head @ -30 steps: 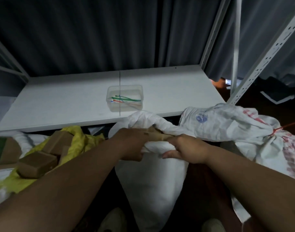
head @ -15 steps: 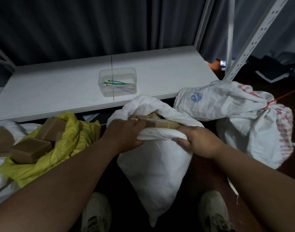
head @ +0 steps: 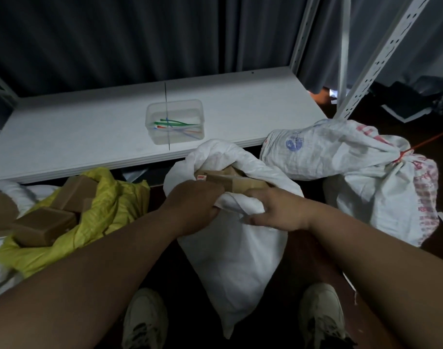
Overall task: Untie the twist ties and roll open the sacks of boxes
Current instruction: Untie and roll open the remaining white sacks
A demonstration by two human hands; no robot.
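A plain white sack (head: pixel 235 250) hangs in front of me, its mouth open with a brown cardboard box (head: pixel 236 181) showing inside. My left hand (head: pixel 192 210) grips the near rim of the mouth on the left. My right hand (head: pixel 278 212) pinches the rolled rim on the right. To the right lies a printed white sack (head: pixel 366 172), its neck still bound by a red twist tie (head: pixel 404 154). A yellow sack (head: pixel 97 217) on the left lies open with brown boxes (head: pixel 44 225) spilling out.
A white shelf board (head: pixel 89 132) runs behind the sacks and carries a clear plastic tub (head: pixel 175 122) with several coloured ties. Metal rack uprights (head: pixel 374 59) rise at the right. My two shoes (head: pixel 145 321) stand on the dark floor below.
The mouth of the white sack has been pulled wider and its rim turned down, so the cardboard box inside shows more. Both hands have kept their hold on the rim.
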